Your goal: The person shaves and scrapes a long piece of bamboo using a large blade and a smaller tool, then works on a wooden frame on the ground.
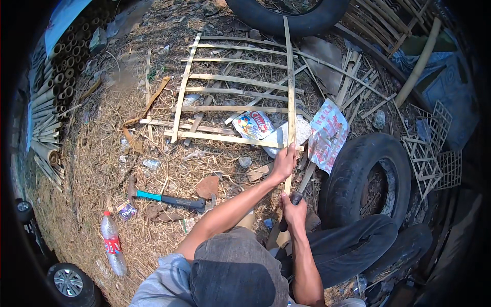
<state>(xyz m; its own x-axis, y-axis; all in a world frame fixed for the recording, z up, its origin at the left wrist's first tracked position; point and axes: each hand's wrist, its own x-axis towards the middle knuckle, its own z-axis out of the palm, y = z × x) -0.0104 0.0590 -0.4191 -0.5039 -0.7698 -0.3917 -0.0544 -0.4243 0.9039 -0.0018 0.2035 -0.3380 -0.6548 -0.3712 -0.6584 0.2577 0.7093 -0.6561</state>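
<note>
A ladder-like frame of pale bamboo slats (238, 79) lies spread over the ground ahead of me, several crosspieces running between two long side strips. My left hand (285, 162) is closed around the near part of the right side strip (291, 97), just below the nearest crosspiece. Close below it, my right hand (295, 211) is wrapped around a dark-handled tool (296, 197). Its thumb lies by the strip's lower end. A dark part of the tool shows under the fist, but its kind is hard to make out.
A hammer (171, 199) with a teal and black handle lies left of my arms, near a plastic bottle (113, 245). One tyre (340, 176) stands at right; another tyre (307, 23) lies at the far edge. Bamboo poles (48, 112) are stacked at left. Straw and wrappers litter the ground.
</note>
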